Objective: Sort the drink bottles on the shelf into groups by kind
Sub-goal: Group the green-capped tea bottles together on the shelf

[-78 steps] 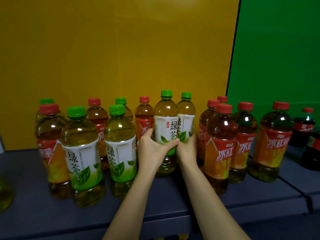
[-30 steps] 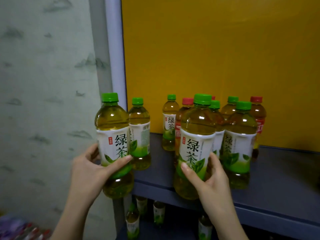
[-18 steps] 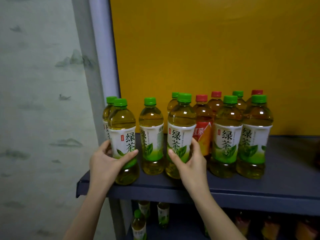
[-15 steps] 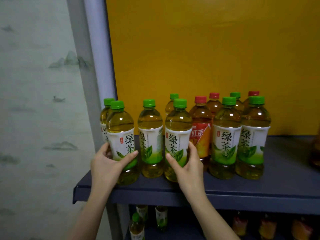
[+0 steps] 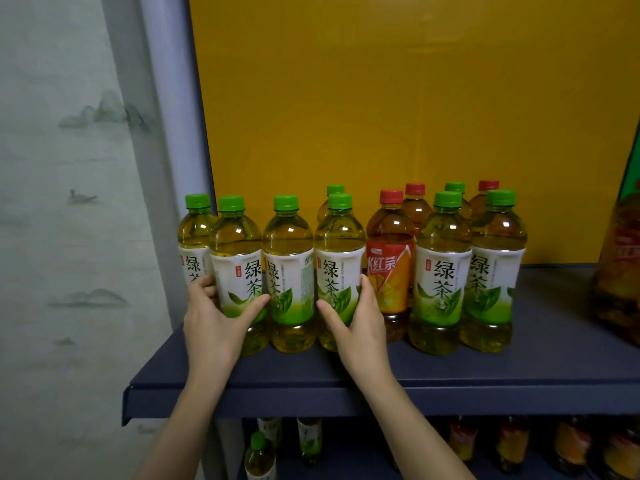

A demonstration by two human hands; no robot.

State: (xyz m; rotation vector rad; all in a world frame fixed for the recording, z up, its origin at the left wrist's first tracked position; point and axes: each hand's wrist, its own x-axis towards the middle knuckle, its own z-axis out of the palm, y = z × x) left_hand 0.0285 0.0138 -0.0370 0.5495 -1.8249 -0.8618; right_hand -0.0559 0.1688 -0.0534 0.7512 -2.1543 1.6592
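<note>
Left grip: your left grip (image 5: 216,327) is wrapped around the lower label of a green tea bottle (image 5: 237,271), thumb across the front and fingers around the far left side.
Right grip: your right grip (image 5: 362,327) clasps a second green tea bottle (image 5: 339,268) the same way, low on the label.
Where they stand: both held bottles are upright and look seated on the shelf (image 5: 519,372), near its left end. A third green tea bottle (image 5: 289,271) stands between them, just beside each.
Odd one out: a red tea bottle (image 5: 391,265) stands upright just to the right of your right grip, close against the bottle you hold there.
Key relation: the red tea bottle splits the front row. The green group lies to its left, and two more green bottles (image 5: 441,271) stand to its right.
Nearer hand: the right grip is next to the red bottle, while the left is well apart from it with three bottles in the way.
Long axis: every bottle stands vertical, so a side grasp at label height should suit the next pick.
Stage: the left group looks formed, but the back row mixes red caps (image 5: 415,189) with green ones.
</note>
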